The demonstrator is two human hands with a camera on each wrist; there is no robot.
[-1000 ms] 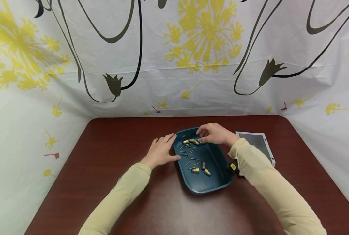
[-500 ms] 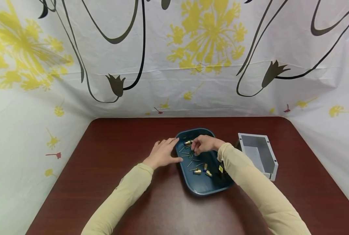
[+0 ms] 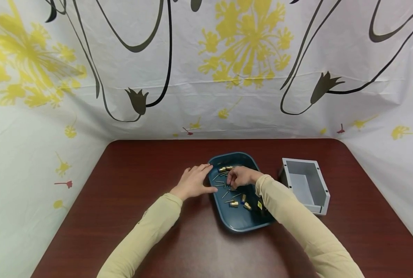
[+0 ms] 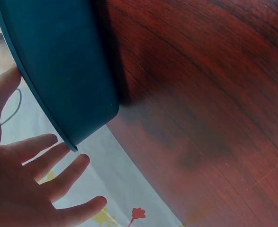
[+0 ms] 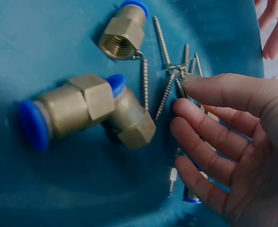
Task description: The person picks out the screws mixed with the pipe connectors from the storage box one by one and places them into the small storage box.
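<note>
In the head view, a dark blue tray (image 3: 239, 228) holds several brass fittings with blue collars and several thin screws. My left hand (image 3: 194, 182) rests at its left rim; the left wrist view shows the thumb at the rim and the spread fingers (image 4: 65, 177) around the corner. My right hand (image 3: 242, 176) reaches down into the tray among the screws. Up close in the right wrist view, its thumb and relaxed fingers (image 5: 207, 125) are beside a cluster of screws (image 5: 165, 94), with a gap between thumb and forefinger. Nearby lie brass fittings (image 5: 65, 113).
A grey open box (image 3: 302, 185) stands on the brown table (image 3: 151, 162) to the right of the tray, beside my right forearm. A patterned white cloth (image 3: 192, 100) hangs behind the table's far edge.
My right hand has moved from the tray's far right part toward the near left, down to the screws, uncovering the grey box. My left hand has stayed at the tray's rim.
</note>
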